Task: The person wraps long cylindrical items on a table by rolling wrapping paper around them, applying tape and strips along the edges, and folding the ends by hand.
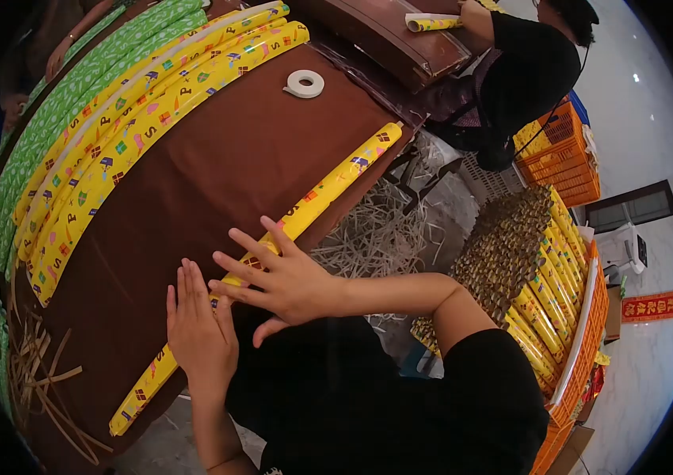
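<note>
A long roll of yellow patterned wrapping paper [328, 186] lies along the near edge of the brown table [217, 166]. My left hand [198, 328] lies flat on the roll, fingers together and stretched out. My right hand [281, 277] rests on the same roll just beyond it, fingers spread wide, palm down. Neither hand grips the roll; both press on top of it.
Several yellow rolls [138, 103] and green rolls [59, 103] lie across the far side. A white tape roll [305, 83] sits on the table. An orange crate [582, 332] full of rolls stands at right. Another person in black [526, 71] holds a roll beyond. Paper strips [376, 229] litter the floor.
</note>
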`<control>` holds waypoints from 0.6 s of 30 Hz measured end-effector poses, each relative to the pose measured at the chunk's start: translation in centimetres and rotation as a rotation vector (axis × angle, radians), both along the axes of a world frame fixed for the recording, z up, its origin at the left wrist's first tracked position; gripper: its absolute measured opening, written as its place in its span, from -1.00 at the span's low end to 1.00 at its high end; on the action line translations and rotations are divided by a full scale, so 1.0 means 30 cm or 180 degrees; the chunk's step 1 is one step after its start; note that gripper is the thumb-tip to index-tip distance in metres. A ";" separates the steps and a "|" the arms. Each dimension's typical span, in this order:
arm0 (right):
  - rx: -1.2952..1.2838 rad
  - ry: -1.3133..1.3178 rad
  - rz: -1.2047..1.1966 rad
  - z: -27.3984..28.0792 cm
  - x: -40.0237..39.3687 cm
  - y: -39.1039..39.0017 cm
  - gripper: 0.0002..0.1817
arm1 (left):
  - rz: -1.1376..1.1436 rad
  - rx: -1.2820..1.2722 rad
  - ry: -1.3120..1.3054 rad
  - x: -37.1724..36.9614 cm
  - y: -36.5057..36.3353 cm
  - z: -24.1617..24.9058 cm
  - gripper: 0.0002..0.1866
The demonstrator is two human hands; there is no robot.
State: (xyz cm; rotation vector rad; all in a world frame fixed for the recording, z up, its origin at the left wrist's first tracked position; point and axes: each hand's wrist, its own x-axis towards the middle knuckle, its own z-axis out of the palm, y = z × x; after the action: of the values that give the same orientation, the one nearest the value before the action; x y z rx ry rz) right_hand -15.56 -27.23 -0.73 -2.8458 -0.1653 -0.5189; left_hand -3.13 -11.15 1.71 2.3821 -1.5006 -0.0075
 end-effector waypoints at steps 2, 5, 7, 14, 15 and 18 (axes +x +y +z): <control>-0.0326 -0.0058 -0.0318 -0.008 -0.025 -0.019 0.01 | -0.0013 0.0053 -0.0255 -0.002 -0.001 -0.019 -0.41; -0.0577 -0.0266 -0.0666 -0.054 -0.073 -0.089 -0.06 | -0.0043 0.0121 -0.0596 0.001 -0.002 -0.027 -0.38; -0.0765 -0.0612 -0.0819 -0.105 -0.116 -0.172 -0.14 | -0.0050 0.0133 -0.0665 0.001 -0.002 -0.031 -0.37; -0.1125 -0.1331 -0.1626 -0.197 -0.225 -0.451 -0.17 | -0.0051 0.0178 -0.0740 0.002 -0.004 -0.029 -0.37; -0.1126 -0.1350 -0.1710 -0.194 -0.245 -0.483 -0.16 | -0.0048 0.0187 -0.0752 0.002 -0.004 -0.030 -0.37; -0.1219 -0.1422 -0.2048 -0.208 -0.295 -0.575 -0.19 | -0.0037 0.0220 -0.0786 0.002 -0.003 -0.034 -0.37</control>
State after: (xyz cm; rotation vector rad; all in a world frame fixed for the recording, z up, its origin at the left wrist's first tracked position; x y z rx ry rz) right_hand -24.41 -44.46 -6.96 -3.0563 0.6665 -1.3791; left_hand -3.08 -11.25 0.68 2.5037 -1.6464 0.2443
